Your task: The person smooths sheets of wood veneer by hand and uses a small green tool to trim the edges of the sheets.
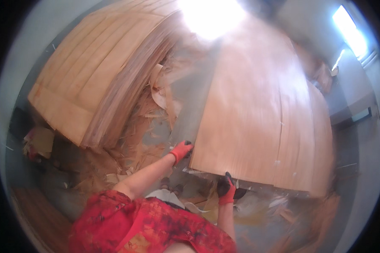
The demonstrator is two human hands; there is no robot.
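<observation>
A broad, light-brown wood veneer sheet [249, 122] lies on top of a stack to my right, its near edge toward me. My left hand [181, 152], in a red glove with dark fingertips, is closed at the left edge, close to the near corner. Those fingertips are partly hidden and a little blurred. On the near edge, my right hand [226, 189] grips the sheet, its dark gloved thumb over the top and the fingers underneath mostly out of sight. Small pale patches dot the sheet's right part.
A second tall veneer stack [93, 63] stands at the left, its layered side facing the aisle. Torn veneer scraps [145, 114] litter the floor between the stacks, with more scraps [287, 215] at the near right. Bright light [211, 17] washes out the far end. A window [350, 31] is at far right.
</observation>
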